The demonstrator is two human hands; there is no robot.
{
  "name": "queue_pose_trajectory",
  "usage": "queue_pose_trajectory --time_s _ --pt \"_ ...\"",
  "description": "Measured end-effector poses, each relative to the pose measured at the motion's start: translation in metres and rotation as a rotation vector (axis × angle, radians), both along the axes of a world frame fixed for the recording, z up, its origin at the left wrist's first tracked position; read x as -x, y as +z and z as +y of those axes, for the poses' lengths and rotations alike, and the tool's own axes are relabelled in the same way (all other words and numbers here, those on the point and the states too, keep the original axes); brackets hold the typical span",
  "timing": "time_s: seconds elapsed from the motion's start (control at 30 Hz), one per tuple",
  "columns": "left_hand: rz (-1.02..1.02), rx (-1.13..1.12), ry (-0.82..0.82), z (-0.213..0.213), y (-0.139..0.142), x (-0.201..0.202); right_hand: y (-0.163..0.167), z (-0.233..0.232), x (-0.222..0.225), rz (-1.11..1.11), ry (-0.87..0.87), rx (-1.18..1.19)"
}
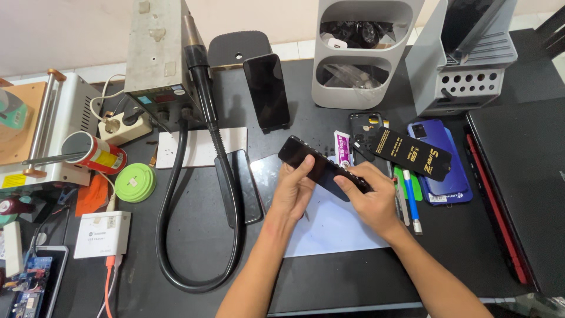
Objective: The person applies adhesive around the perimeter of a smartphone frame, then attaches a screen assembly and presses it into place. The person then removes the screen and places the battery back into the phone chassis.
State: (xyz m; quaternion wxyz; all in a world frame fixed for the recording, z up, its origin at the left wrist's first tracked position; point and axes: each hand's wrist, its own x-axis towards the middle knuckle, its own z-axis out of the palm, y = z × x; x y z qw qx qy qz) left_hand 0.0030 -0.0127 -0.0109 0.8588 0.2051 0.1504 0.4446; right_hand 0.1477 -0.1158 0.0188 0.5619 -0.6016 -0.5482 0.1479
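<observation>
Both my hands hold a black smartphone above a white sheet on the dark bench. My left hand grips its lower left side, with the thumb on the dark face. My right hand clasps the phone's right end from below. The phone lies tilted, its upper end pointing to the left rear.
A black phone lies left of my hands beside a thick black hose. A hot-air station stands at the back left. A standing phone, a blue phone, a black packet, small tools and a closed laptop surround the sheet.
</observation>
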Motion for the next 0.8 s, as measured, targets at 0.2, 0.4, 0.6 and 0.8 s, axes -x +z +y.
queue_pose_trajectory --time_s 0.2,0.4,0.6,0.8 --pt "0.091 -0.034 -0.078 -0.002 -0.003 0.003 0.005 0.000 0.002 -0.078 -0.056 -0.071" --pt "-0.032 0.088 0.009 -0.002 -0.005 0.000 0.001 0.003 0.007 0.203 0.076 -0.092" --pt "-0.089 0.157 0.069 0.003 0.013 0.001 -0.022 0.003 0.002 0.268 -0.017 0.087" --pt "0.268 -0.049 0.042 0.009 0.030 0.015 -0.024 0.001 -0.029 0.360 -0.193 0.089"
